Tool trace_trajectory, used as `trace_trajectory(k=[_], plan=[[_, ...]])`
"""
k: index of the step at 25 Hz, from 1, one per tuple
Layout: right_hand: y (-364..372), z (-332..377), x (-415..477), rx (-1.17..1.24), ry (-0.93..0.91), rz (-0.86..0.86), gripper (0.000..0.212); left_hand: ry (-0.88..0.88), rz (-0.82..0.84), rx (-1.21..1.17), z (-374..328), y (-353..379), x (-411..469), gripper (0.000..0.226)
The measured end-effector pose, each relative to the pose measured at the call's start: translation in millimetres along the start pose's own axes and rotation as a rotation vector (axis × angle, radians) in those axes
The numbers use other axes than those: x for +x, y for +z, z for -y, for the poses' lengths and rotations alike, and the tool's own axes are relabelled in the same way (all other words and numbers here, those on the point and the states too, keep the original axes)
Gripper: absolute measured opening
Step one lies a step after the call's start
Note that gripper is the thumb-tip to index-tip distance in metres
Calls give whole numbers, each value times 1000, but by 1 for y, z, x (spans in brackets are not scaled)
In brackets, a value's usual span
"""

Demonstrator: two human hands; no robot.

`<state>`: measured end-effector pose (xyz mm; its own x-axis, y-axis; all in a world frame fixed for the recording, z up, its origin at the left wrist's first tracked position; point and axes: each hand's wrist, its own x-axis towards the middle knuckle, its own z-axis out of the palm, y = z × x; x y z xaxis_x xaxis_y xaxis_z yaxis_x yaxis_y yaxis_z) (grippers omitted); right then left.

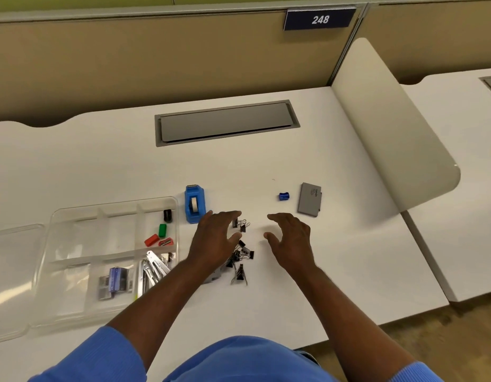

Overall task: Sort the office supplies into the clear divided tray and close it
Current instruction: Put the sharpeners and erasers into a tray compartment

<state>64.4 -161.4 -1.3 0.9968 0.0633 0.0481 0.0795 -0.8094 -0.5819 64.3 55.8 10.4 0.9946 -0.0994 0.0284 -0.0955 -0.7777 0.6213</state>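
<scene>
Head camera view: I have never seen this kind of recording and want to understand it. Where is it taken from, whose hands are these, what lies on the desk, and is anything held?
There is no machine here. A person wears one camera on the head, and it looks down at their own bare hands. On the white desk lies a clear divided tray with its lid open to the left. It already holds small coloured pieces and shiny metal tools. Nearby are a blue tape dispenser, a heap of black binder clips, a blue pencil sharpener and a flat grey case. The left hand and right hand are spread open at the clips; neither holds anything.
</scene>
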Motion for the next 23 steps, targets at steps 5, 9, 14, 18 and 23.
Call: trace_trajectory(k=[5,9,14,18,23], plan=[[-6,-36,28,10,-5,12,43,-77,55,64,6,19,21,54],[-11,-54,56,-10,-8,28,44,-164,137,77,13,28,31,57],[-12,-65,83,-28,-66,67,48,-168,162,126,15,34,41,58],[-7,-63,91,-97,-97,125,49,-137,171,163,14,35,46,51],[-2,-54,84,-122,-107,93,33,-141,171,155,11,32,45,57]])
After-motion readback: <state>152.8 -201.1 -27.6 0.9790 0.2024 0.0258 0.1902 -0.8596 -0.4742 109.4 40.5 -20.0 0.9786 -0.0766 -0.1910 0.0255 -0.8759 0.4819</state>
